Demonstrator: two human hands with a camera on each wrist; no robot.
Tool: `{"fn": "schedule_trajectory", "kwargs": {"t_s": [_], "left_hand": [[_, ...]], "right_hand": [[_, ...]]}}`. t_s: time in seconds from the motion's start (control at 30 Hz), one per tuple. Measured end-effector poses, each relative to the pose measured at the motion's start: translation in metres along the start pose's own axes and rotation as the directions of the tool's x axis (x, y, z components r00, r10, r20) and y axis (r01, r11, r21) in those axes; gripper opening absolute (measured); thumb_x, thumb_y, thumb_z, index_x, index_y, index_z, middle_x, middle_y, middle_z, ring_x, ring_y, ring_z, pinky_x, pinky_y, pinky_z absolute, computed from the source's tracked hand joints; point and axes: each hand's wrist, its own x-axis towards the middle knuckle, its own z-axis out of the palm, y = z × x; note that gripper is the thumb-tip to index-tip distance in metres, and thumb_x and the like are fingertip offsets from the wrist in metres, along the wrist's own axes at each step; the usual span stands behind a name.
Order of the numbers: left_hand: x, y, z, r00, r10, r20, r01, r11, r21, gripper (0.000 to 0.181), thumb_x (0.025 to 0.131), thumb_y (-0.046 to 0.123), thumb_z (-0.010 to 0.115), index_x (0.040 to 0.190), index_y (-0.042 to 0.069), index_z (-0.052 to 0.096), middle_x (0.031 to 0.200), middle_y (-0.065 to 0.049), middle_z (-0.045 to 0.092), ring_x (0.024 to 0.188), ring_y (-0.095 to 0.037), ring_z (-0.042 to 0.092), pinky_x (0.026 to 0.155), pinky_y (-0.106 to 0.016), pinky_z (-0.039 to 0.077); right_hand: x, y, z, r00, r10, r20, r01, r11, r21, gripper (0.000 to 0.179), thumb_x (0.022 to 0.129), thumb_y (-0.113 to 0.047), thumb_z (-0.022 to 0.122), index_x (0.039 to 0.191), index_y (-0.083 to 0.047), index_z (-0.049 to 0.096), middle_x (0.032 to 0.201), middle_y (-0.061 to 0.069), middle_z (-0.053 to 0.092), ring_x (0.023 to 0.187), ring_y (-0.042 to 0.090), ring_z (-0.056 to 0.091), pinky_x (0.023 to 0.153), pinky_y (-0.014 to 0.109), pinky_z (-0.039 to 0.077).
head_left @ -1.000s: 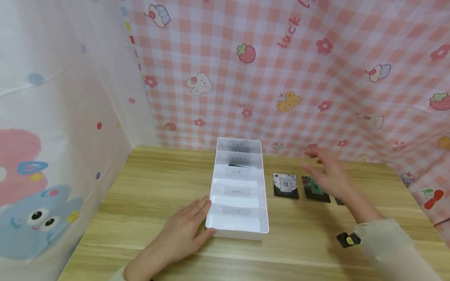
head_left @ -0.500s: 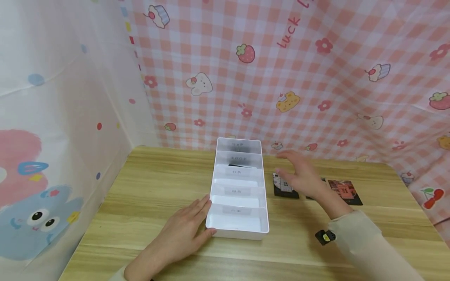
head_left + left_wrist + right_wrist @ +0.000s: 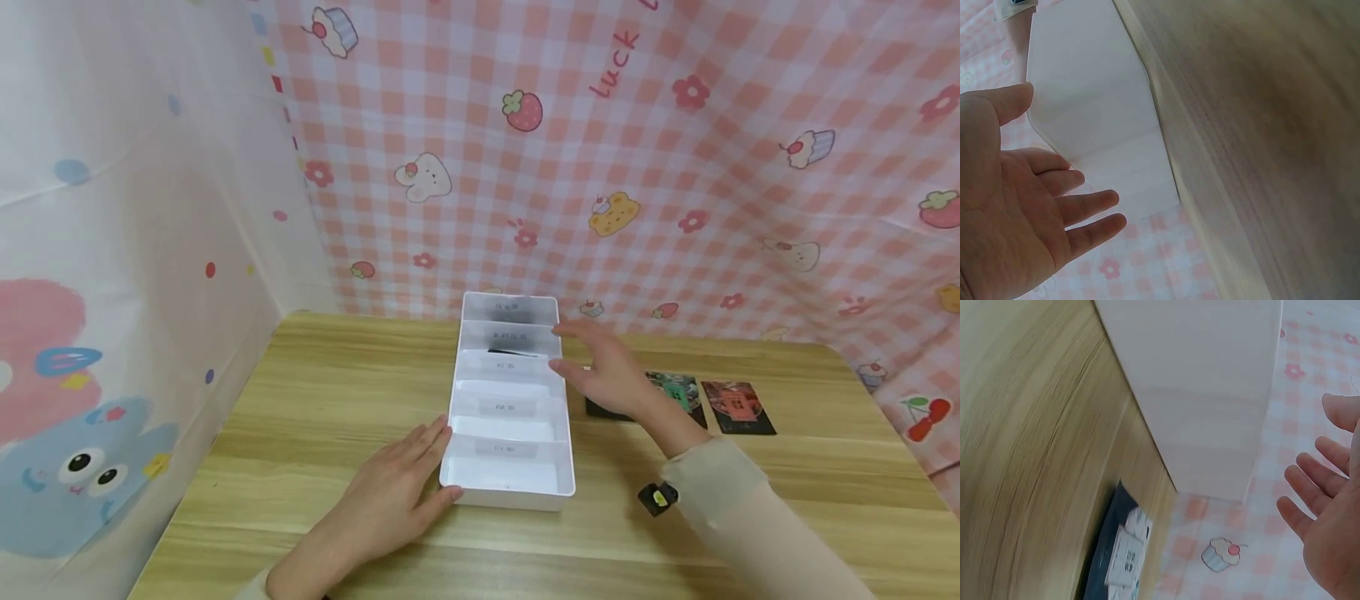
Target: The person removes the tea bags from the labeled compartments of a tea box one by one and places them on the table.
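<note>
A long white divided box (image 3: 510, 501) with printed labels stands in the middle of the table. My left hand (image 3: 390, 492) rests against its near left corner, fingers extended and thumb at the front wall. My right hand (image 3: 611, 375) hovers at the right rim, thumb and fingers spread, holding nothing; whether the fingertips touch the rim I cannot tell. A dark-edged flat packet (image 3: 512, 352) shows in the second compartment from the back. Beneath my right hand lies a white-and-black packet (image 3: 1124, 559), partly hidden in the head view. Beside it lie a green-labelled packet (image 3: 677, 392) and a red-labelled packet (image 3: 738, 407).
The wooden table (image 3: 300, 400) meets a pink checked cloth (image 3: 465, 225) hanging behind it. On the left hangs a white printed curtain (image 3: 187, 333). A small black device (image 3: 657, 498) sits at my right cuff.
My right hand has moved left from over the packets to the box's right rim, uncovering the green and red packets. My left hand stays at the box corner.
</note>
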Motion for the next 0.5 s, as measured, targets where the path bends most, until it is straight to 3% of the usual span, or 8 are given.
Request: {"fn": "schedule_trajectory", "kwargs": {"t_s": [0.33, 0.5], "left_hand": [[0.001, 0.001, 0.001, 1.0, 0.0, -0.01, 0.0, 1.0, 0.001, 0.075, 0.103, 0.048, 0.064, 0.156, -0.002, 0.046, 0.165, -0.013, 0.039, 0.145, -0.039, 0.047, 0.113, -0.058, 0.044], [0.001, 0.001, 0.0, 1.0, -0.002, -0.012, 0.002, 1.0, -0.002, 0.075, 0.103, 0.047, 0.065, 0.156, -0.003, 0.046, 0.165, -0.014, 0.039, 0.145, -0.039, 0.047, 0.112, -0.058, 0.044]], "right_hand": [[0.017, -0.006, 0.018, 1.0, -0.015, 0.027, 0.013, 0.998, 0.059, 0.049, 0.097, -0.022, 0.075, 0.139, 0.001, 0.064, 0.145, 0.018, 0.061, 0.141, 0.039, 0.05, 0.117, 0.06, 0.037], [0.024, -0.008, 0.027, 0.998, -0.032, 0.056, 0.028, 0.997, 0.065, 0.048, 0.096, -0.019, 0.076, 0.138, 0.003, 0.064, 0.143, 0.021, 0.061, 0.137, 0.04, 0.054, 0.114, 0.058, 0.043]]}}
